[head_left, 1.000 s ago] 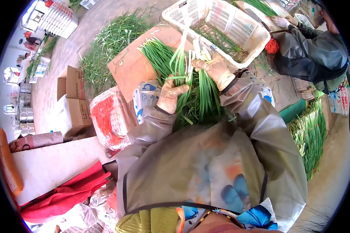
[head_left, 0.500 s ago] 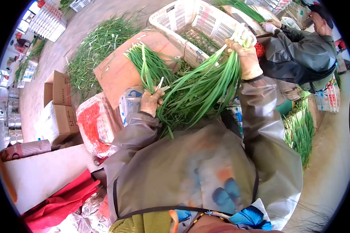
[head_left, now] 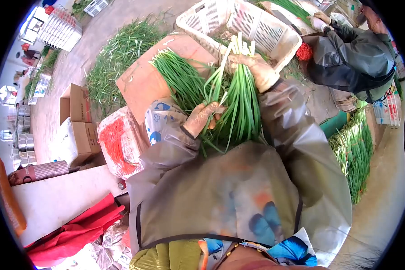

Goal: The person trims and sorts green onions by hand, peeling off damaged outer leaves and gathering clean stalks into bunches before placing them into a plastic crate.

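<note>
My gloved right hand is closed around the pale stem ends of a bunch of garlic chives. The bunch hangs almost upright before my apron, its green leaves pointing down. My gloved left hand is just left of it, fingers curled on a few chive stalks that bend away from the bunch. What lies under its fingertips is partly hidden. Behind my left hand, more chives rest on a tan board, white ends facing away from me.
A white plastic crate stands beyond the board. Loose green trimmings are heaped on the floor. Red ties lie on a wrapped bundle at left, near cardboard boxes. A co-worker sits at right, near stacked chive bunches.
My right hand has come down and left with the bunch, which now hangs straighter instead of sweeping sideways. My left hand has shifted right and slightly down, closer to the bunch.
</note>
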### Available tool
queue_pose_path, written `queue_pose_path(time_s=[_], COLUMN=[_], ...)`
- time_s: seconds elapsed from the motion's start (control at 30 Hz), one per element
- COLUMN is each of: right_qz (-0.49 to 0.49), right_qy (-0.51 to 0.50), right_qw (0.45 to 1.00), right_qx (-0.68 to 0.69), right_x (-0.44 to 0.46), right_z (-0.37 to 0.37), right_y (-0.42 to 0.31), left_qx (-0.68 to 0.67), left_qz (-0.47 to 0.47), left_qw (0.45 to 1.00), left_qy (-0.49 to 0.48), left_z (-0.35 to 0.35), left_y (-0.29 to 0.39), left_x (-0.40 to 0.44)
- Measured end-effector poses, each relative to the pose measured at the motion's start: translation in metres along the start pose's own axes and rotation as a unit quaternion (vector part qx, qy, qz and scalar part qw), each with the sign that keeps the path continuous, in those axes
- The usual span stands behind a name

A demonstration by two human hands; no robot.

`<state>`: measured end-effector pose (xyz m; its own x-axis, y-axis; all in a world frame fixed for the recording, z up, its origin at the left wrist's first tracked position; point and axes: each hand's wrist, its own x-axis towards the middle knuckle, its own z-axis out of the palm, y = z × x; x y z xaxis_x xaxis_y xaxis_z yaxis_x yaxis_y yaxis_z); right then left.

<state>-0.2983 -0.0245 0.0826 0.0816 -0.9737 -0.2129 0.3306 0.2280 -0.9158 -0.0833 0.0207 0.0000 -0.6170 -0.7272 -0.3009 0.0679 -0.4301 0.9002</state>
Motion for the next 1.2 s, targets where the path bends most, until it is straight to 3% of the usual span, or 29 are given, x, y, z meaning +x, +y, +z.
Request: queue_pose_path(time_s=[0.13,0.2,0.27,0.37,0.47,0.53,0.6,0.67,0.77,0.87,0.93,1.07,1.13,1.2], right_qz=[-0.132,-0.169,-0.252,-0.280,-0.150,-0.093,-0.051,-0.024,-0.056,-0.126,-0.243,-0.353,-0.344,-0.328], right_qy=[0.034,0.086,0.062,0.073,0.131,0.049,0.024,0.001,-0.046,-0.026,-0.020,-0.022,0.010,-0.032], right_qw=[0.986,0.981,0.965,0.949,0.971,0.994,0.998,0.999,0.996,0.989,0.964,0.921,0.925,0.943], right_qx=[-0.098,-0.028,0.020,-0.126,-0.133,-0.018,0.004,0.023,0.043,-0.077,-0.110,-0.165,-0.159,-0.046], right_x=[0.000,-0.022,-0.031,-0.041,-0.038,-0.022,-0.013,-0.007,-0.003,-0.006,-0.006,-0.030,-0.035,-0.055], right_z=[-0.006,-0.010,-0.035,-0.050,-0.061,-0.072,-0.064,-0.052,-0.034,-0.024,-0.024,-0.031,-0.029,-0.026], right_y=[-0.028,-0.070,-0.104,-0.120,-0.083,-0.037,-0.010,-0.003,-0.012,-0.021,-0.035,-0.100,-0.119,-0.142], left_qx=[-0.008,-0.010,0.022,-0.014,-0.038,-0.055,-0.046,0.010,0.022,-0.003,-0.014,0.036,0.222,0.236], left_qz=[-0.026,-0.032,-0.125,-0.057,0.007,0.045,0.045,-0.013,-0.047,-0.051,-0.051,-0.096,-0.176,-0.268], left_qw=[0.999,0.999,0.991,0.998,0.999,0.996,0.997,0.996,0.993,0.993,0.994,0.994,0.959,0.934], left_qy=[-0.027,-0.019,0.030,0.018,-0.001,-0.051,-0.048,-0.091,-0.105,-0.104,-0.099,-0.039,0.013,0.016], left_z=[-0.009,-0.015,-0.020,-0.022,-0.007,-0.003,0.010,0.016,0.021,0.022,0.016,-0.038,-0.030,-0.027], left_y=[-0.012,-0.024,-0.046,-0.061,-0.034,-0.026,-0.011,-0.005,-0.008,-0.007,-0.012,-0.090,-0.079,-0.080], left_x=[0.012,0.020,0.032,0.045,0.039,0.036,0.027,0.019,0.009,0.004,0.011,0.071,0.080,0.102])
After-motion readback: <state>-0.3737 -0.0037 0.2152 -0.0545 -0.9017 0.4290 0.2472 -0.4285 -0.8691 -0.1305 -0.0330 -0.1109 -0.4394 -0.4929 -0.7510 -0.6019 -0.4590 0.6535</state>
